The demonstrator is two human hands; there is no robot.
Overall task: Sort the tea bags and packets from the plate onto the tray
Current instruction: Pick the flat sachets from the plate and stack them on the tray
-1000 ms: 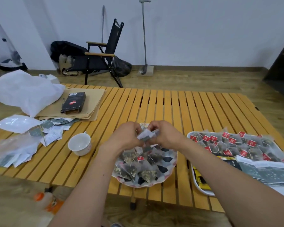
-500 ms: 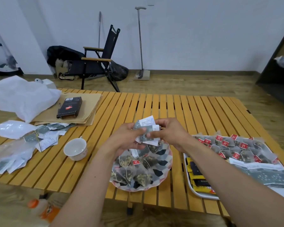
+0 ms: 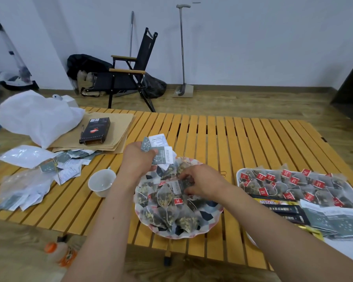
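The left hand (image 3: 138, 159) keeps its grip closed round a fanned sheaf of packets (image 3: 160, 152), held above the far-left rim of the plate (image 3: 208, 216). The right hand (image 3: 204, 185) is down in the plate, finger and thumb seemingly pinched on a dark packet (image 3: 184, 183) that lies among the pyramid tea bags (image 3: 165, 200).

The bags' strings and red tags cross one another, so lifting the packet could snag a string and drag a bag over the rim onto the desk (image 3: 212, 135). The sheaf is loosely fanned, and adding another packet may let one slide out. The plate sits near the desk's near edge, so a downward press on its rim could tip it. The tray (image 3: 238, 176) to the right is already crowded, and a careless drop could mix its rows.
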